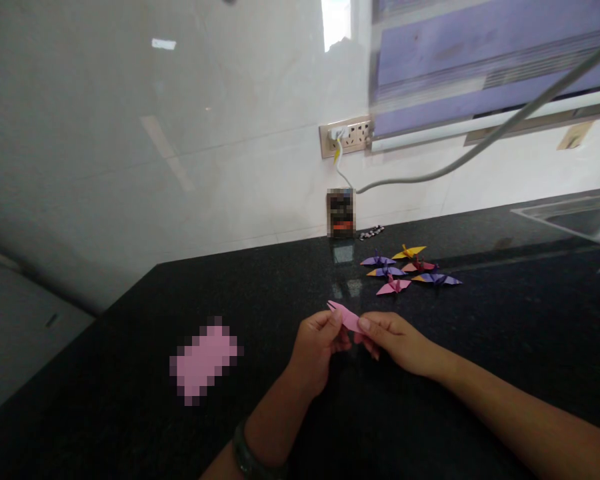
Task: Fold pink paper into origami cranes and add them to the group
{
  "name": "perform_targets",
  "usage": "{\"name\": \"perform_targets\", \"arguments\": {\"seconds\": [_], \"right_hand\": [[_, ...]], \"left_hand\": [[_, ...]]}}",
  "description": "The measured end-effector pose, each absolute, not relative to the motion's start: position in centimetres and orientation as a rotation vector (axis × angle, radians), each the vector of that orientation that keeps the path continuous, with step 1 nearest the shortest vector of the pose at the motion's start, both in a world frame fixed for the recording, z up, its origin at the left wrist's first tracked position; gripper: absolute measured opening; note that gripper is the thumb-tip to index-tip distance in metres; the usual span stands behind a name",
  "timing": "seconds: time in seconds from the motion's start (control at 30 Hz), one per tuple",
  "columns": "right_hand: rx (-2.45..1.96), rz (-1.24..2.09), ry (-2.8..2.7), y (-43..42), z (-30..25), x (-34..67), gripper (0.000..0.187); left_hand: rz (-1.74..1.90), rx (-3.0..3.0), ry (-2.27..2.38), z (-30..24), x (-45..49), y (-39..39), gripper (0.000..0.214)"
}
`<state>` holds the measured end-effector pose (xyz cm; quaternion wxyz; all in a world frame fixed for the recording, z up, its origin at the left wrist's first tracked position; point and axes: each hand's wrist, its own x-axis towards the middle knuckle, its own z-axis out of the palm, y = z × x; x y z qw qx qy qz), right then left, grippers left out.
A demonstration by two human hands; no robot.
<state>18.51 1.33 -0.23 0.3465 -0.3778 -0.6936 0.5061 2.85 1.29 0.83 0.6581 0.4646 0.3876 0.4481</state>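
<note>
A piece of folded pink origami paper (349,318), slender with a split, pointed far end, is held between my two hands above the dark countertop. My left hand (321,340) pinches it near the split end, thumb on top. At the other end my right hand (391,339) grips it between thumb and fingers. Beyond my hands stand several finished paper cranes: a pink crane (394,286) is closest, with a yellow crane (410,252) at the back, a red crane (420,265) and a purple crane (437,279) on the right.
A pixelated pink item (205,362) lies on the black countertop (130,333) to the left. Against the wall stands a blurred small device (341,213), with a grey cable (420,179) and a power socket (347,135) above it. A clear-edged panel (570,217) is at far right.
</note>
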Motion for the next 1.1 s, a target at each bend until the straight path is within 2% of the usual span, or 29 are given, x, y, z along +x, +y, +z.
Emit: {"name": "perform_targets", "arguments": {"seconds": [0.1, 0.23, 0.33, 0.73, 1.1], "right_hand": [[-0.973, 1.255, -1.767, 1.4, 0.1, 18.6, 0.040], [-1.017, 1.267, -1.715, 1.3, 0.6, 18.4, 0.023], [-1.024, 1.256, -1.685, 1.2, 0.7, 18.2, 0.018], [-0.985, 1.158, -1.747, 1.1, 1.1, 18.4, 0.014], [-1.004, 0.901, -1.842, 1.6, 0.9, 18.6, 0.012]], "left_hand": [[1.037, 0.998, 0.888, 0.7, 2.8, 1.4, 0.023], [1.040, 0.968, 0.892, 0.7, 2.7, 1.5, 0.021], [1.032, 1.022, 0.913, 0.6, 2.7, 1.5, 0.022], [1.025, 1.252, 0.961, 1.0, 2.8, 1.4, 0.022], [1.017, 1.210, 0.926, 1.2, 3.0, 1.3, 0.018]]}}
